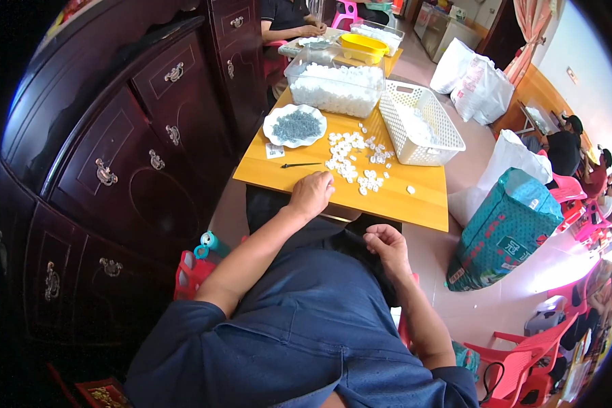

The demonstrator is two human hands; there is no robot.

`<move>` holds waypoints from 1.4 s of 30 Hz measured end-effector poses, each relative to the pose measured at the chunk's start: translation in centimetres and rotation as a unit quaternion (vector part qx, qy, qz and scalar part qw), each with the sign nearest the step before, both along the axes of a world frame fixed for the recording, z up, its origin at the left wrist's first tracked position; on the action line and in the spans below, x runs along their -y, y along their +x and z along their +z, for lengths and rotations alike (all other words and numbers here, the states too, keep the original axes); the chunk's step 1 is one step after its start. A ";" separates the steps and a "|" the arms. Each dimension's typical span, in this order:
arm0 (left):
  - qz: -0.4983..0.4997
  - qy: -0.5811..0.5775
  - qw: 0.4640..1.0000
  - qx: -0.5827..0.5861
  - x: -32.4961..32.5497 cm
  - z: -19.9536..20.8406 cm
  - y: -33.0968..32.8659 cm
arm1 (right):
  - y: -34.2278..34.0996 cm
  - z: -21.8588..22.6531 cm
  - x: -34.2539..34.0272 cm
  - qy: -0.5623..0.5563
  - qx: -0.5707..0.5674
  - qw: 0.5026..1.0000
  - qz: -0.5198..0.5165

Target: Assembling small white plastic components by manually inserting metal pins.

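My left hand (311,195) rests at the near edge of the yellow wooden table (415,209), its fingers curled in. Whatever it may hold is hidden. Over my lap, apart from the table, my right hand (389,250) is closed with thumb and fingertips together; anything in the pinch is too small to make out. Small white plastic pieces (347,153) lie scattered just beyond my left hand. A thin black tool (300,164) lies to their left, below a white scalloped plate (269,124) heaped with small dark grey parts (298,126).
Behind stand a clear bin (299,75) of white pieces and a white perforated basket (442,151). Dark wooden cabinets (115,143) line the left. A teal sack (506,231) stands right of the table. Across sits a person (289,20); others work at far right.
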State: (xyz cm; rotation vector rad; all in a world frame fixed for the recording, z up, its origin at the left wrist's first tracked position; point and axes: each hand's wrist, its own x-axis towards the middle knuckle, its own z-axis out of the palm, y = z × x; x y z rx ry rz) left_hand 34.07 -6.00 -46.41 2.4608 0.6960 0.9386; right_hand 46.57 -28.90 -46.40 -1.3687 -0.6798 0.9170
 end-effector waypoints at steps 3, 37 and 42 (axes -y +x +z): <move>-0.048 -0.043 0.998 0.013 0.4 0.1 0.2 | 0.0 0.1 0.1 0.007 0.002 1.000 -0.003; -0.276 -0.233 0.932 0.017 7.6 3.3 1.1 | 0.1 0.1 0.4 0.055 -0.024 0.997 -0.041; -0.281 -0.360 0.887 0.076 7.2 1.9 1.7 | 0.2 0.8 0.4 0.063 -0.047 0.995 -0.056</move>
